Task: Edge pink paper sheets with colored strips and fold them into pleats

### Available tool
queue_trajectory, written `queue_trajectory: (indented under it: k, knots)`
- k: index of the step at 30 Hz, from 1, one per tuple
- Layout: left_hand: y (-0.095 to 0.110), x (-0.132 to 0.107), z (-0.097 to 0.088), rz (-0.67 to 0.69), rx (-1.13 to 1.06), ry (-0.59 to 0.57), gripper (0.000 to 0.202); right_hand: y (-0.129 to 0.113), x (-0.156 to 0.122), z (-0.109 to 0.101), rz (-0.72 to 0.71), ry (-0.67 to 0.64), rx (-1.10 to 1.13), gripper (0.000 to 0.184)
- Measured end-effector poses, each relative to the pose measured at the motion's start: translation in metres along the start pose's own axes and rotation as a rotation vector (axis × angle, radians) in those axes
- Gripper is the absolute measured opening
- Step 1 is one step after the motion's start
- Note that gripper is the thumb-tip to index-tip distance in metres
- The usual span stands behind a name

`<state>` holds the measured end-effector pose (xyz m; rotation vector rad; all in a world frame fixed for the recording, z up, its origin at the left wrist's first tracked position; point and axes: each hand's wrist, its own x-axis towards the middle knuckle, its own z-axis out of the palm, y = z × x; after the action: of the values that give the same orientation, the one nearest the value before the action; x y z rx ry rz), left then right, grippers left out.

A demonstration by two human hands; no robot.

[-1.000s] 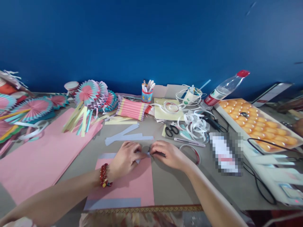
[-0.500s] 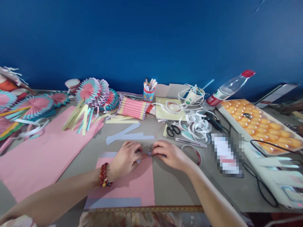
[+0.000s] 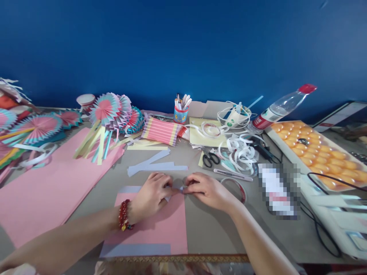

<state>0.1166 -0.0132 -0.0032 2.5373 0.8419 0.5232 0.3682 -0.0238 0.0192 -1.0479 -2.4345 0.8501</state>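
Pinching lilac strip end w/ R hand; L hand curled, grip unclear. Strip's at pink sheet far-R corner. Prob light, floppy, creases easily; hold by ends.

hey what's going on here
A person is working on a pink sheet with both bare hands. The left hand rests over its far edge; the right hand's fingertips are at its far right corner, their grip mostly hidden. Pale blue strips lie along the sheet's near edge and far edge. Loose blue strips lie beyond the hands.
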Motion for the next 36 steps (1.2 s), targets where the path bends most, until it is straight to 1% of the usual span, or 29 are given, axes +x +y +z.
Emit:
queue_trajectory:
  k: [6,25,30,36]
  knots:
    - [-0.0005,0.0002,-0.0006,0.007,-0.002,-0.014,0.066,-0.0007,0.0005,-0.0009,0.016,-0.005,0.006,0.032]
    - [-0.0011,0.001,-0.002,0.005,-0.004,-0.022,0.066,0.0006,0.0003,-0.0011,-0.008,0.008,-0.012,0.032]
    - [-0.0011,0.0009,-0.0018,0.006,0.007,-0.022,0.066,-0.0007,0.0007,-0.0015,-0.015,-0.005,-0.041,0.031]
    - [-0.0016,0.0008,-0.0007,-0.011,0.001,-0.032,0.067,-0.0035,0.0001,0.0003,-0.017,-0.016,-0.095,0.035]
